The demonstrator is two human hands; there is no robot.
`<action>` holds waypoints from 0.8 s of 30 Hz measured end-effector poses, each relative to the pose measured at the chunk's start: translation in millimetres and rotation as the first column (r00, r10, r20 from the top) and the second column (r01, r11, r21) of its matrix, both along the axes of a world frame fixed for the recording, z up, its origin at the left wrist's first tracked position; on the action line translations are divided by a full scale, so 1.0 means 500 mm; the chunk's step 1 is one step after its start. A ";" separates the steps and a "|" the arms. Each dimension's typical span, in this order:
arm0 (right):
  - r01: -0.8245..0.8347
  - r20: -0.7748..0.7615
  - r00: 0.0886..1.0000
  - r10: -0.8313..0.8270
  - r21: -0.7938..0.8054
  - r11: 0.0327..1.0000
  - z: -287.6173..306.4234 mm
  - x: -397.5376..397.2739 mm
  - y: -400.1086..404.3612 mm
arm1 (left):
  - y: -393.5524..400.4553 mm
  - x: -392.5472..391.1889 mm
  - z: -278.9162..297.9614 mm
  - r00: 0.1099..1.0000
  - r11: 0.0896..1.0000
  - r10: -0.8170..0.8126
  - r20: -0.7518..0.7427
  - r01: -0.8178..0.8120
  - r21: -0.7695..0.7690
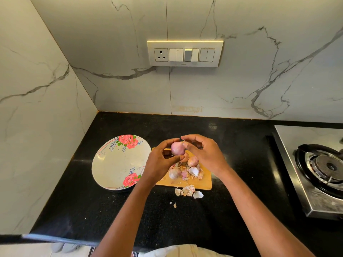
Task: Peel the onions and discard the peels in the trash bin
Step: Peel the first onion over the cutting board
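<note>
One onion [177,148] is being held up at the centre of the frame, above the far end of one cutting board [206,179]. The left hand [161,160] is curling its fingers [168,143] around it from the left, while the right hand [205,154] is pinching at its top. Two more onions [193,161] are lying on the board among loose peels [194,171]; more peels [188,191] are sitting on the black surface [92,206]. One floral plate [118,164] is resting left of the board.
</note>
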State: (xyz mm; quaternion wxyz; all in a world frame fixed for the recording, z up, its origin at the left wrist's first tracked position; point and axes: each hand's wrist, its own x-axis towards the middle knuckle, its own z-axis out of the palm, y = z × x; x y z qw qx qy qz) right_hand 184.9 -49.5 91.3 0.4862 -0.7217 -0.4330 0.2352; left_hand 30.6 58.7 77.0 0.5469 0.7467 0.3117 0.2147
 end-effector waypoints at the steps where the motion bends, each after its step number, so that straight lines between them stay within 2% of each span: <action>1: -0.004 0.031 1.000 0.004 -0.011 1.000 -0.001 0.000 -0.001 | 0.000 -0.002 0.001 1.000 1.000 0.010 0.006 -0.010 -0.003; 6: 0.059 0.135 0.989 -0.058 -0.005 0.998 -0.005 0.007 -0.002 | -0.008 0.000 0.004 1.000 0.999 -0.012 0.027 0.013 -0.053; 10: 0.114 0.183 0.977 -0.111 -0.008 0.993 -0.012 -0.004 0.003 | -0.010 0.001 0.001 1.000 0.999 -0.005 0.016 0.005 -0.036; 17: 0.166 0.089 0.983 -0.160 -0.062 0.984 -0.015 -0.015 -0.002 | -0.009 0.007 -0.005 1.000 1.000 -0.019 -0.008 0.019 0.003; 20: 0.143 0.133 0.982 -0.136 -0.047 0.989 -0.019 -0.015 -0.005 | -0.009 0.006 -0.013 0.999 0.998 -0.038 -0.022 0.037 -0.046; 24: 0.090 0.201 0.976 -0.086 -0.008 0.996 -0.017 -0.008 -0.005 | -0.010 0.007 -0.012 0.999 0.987 0.007 0.037 -0.001 -0.161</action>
